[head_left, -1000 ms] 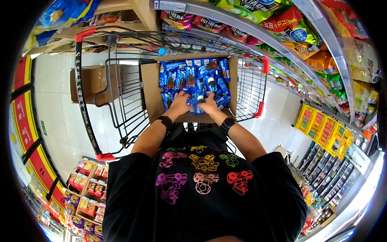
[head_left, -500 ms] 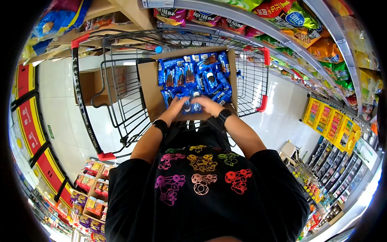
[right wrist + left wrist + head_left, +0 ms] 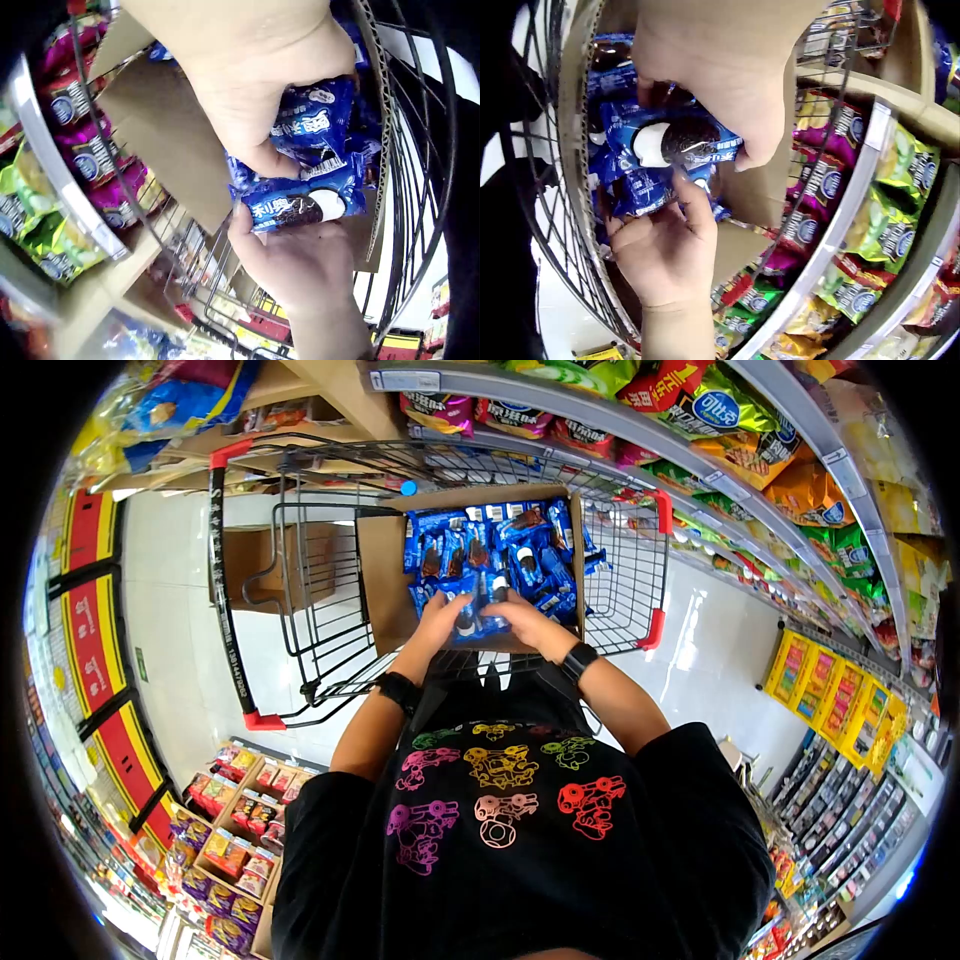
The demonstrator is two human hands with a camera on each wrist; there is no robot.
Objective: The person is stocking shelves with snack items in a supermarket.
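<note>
An open cardboard box (image 3: 385,585) full of blue cookie packets (image 3: 470,550) sits in the shopping cart. Both hands are at the box's near side. My left hand (image 3: 438,622) holds a blue packet with a dark cookie printed on it (image 3: 307,208), its thumb at one end and the palm underneath. Close beside it, my right hand (image 3: 530,625) grips another blue packet (image 3: 319,116), partly covered by the hand in the right wrist view. The left wrist view shows a packet with a half-white cookie picture (image 3: 675,142) between the two hands.
The black wire cart (image 3: 625,585) surrounds the box. A bottle's blue cap (image 3: 407,488) shows behind it. Shelves of chip bags (image 3: 720,410) run along the far right, and an empty-looking carton (image 3: 275,570) lies on the floor at left. Snack boxes (image 3: 235,850) stand at lower left.
The hands have stayed at the box's near side, handling packets. The right hand, blurred half a second ago, is now steadier beside the left. The head view has shifted slightly.
</note>
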